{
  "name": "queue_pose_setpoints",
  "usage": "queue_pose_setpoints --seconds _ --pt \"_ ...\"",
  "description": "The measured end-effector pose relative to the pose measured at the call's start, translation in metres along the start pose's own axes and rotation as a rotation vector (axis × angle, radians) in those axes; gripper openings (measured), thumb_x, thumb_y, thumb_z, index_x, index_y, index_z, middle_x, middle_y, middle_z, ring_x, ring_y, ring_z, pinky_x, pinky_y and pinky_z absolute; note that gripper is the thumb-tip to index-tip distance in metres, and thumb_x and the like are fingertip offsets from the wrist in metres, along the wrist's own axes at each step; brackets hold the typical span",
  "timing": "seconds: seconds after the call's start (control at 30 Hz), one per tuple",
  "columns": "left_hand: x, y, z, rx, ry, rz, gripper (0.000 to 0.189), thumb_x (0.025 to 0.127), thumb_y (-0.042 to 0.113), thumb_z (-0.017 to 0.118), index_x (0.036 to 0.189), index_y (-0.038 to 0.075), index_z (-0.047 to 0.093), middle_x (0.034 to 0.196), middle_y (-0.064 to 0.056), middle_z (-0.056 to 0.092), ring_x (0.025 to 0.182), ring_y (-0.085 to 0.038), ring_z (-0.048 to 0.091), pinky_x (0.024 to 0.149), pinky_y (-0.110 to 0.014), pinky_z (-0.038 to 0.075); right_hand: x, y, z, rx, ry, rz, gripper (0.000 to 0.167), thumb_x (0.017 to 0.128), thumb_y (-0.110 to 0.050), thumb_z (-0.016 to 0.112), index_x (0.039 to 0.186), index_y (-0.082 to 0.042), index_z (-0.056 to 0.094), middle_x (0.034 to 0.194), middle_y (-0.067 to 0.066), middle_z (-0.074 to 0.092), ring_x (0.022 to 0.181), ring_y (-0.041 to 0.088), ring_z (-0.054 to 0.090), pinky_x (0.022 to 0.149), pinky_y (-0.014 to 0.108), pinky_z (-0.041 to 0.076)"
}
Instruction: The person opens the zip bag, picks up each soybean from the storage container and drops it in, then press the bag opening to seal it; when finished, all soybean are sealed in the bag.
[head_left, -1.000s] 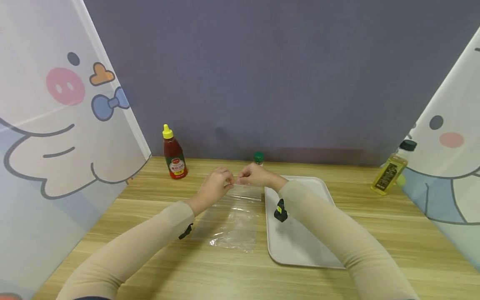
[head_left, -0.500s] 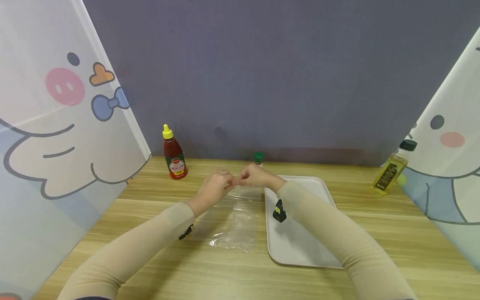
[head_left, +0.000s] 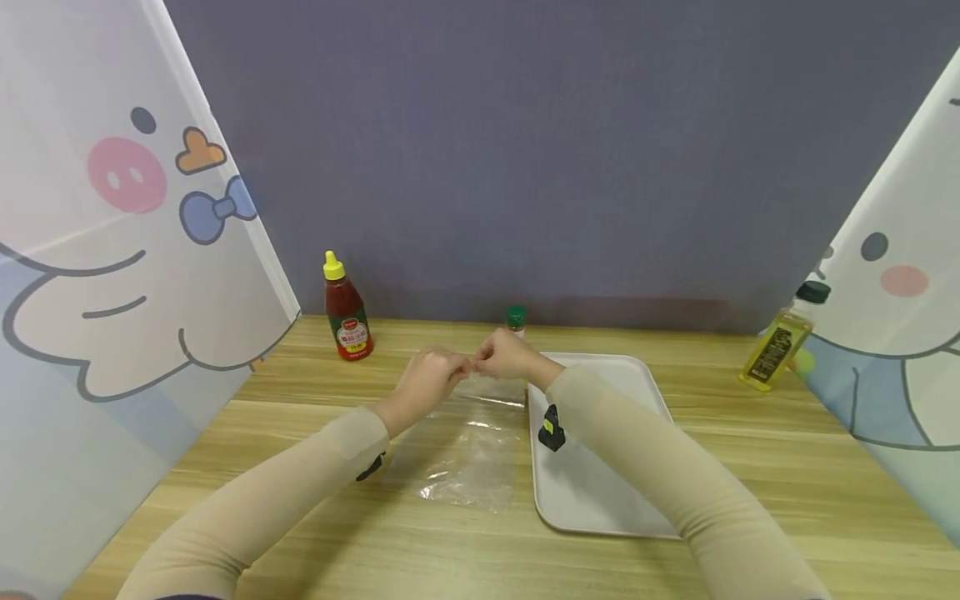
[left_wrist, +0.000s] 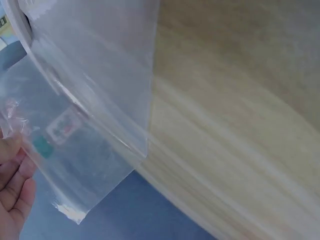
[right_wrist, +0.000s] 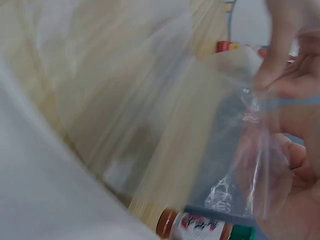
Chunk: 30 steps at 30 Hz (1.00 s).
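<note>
Both hands meet at the top edge of a clear plastic bag, which lies along the desk between the left forearm and the tray; its near end is flat on the wood, its far edge lifted between the fingers. The left hand has a closed grip, thumb and fingertip pinching the film at that edge; the right hand grips the same edge just beside it, thumb and fingers bent on the plastic — the fingertips of the two hands come very close together, though whether they touch I cannot tell.

A pale tray sits just right of the bag, partly under the right sleeve; behind the right hand stands a small green-capped bottle, mostly hidden in the head view — its label and cap show through the film in the left wrist view. A red sauce bottle with a yellow cap stands at the back left; a bottle of yellow oil, dark-capped, stands well apart at the right, near a cartoon-printed panel.
</note>
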<state>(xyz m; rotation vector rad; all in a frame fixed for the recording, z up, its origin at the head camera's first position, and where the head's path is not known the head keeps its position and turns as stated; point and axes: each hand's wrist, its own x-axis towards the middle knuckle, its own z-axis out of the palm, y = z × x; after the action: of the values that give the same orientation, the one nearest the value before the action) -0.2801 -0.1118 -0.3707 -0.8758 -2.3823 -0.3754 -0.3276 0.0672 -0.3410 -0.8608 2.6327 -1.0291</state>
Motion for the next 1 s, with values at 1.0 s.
queue_pose_setpoints --seconds 1.0 --pt "-0.012 0.003 -0.007 -0.036 -0.119 0.053 0.006 0.083 0.008 0.074 0.087 0.011 0.075 0.090 0.002 0.072 0.086 -0.014 0.069 0.076 -0.026 0.058 0.001 0.003 -0.005 -0.044 -0.014 0.046 0.006 0.083 -0.010 0.073 0.084 -0.005 0.077 0.078 0.003 0.074 0.060 0.006 0.058 0.055 0.018 0.050"
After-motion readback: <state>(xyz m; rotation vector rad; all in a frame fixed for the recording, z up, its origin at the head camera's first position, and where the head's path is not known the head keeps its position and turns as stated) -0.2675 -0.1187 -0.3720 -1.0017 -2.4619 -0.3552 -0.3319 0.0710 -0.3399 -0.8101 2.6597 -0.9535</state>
